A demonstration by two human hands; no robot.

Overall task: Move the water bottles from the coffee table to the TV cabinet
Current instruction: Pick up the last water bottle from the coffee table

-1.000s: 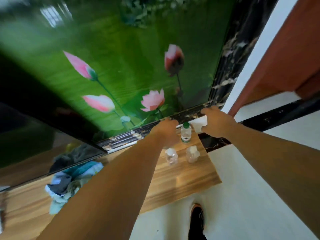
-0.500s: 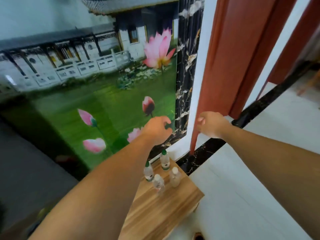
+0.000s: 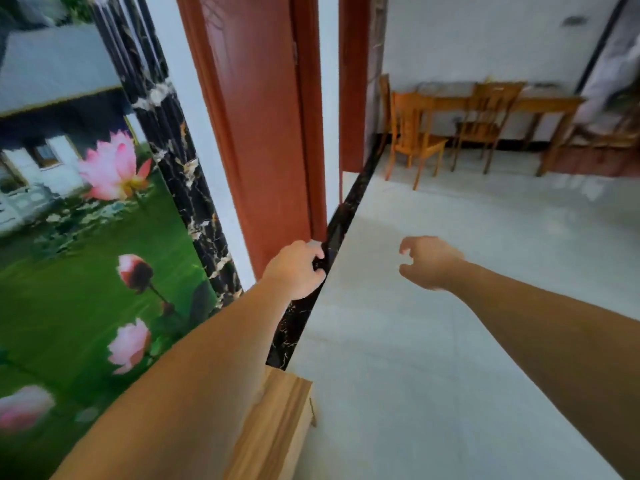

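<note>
Left hand: the left hand [image 3: 298, 270] is reaching forward at frame centre, fingers curled loosely, holding nothing.
Right hand: the right hand [image 3: 427, 262] is hovering over the floor [image 3: 450, 323] at centre right, fingers half spread, holding nothing.
Bottles: none are showing in this view.
Cabinet: a corner of the cabinet [image 3: 277, 427] is showing at bottom centre.
Background: chairs [image 3: 412, 133] are standing at upper right.
</note>
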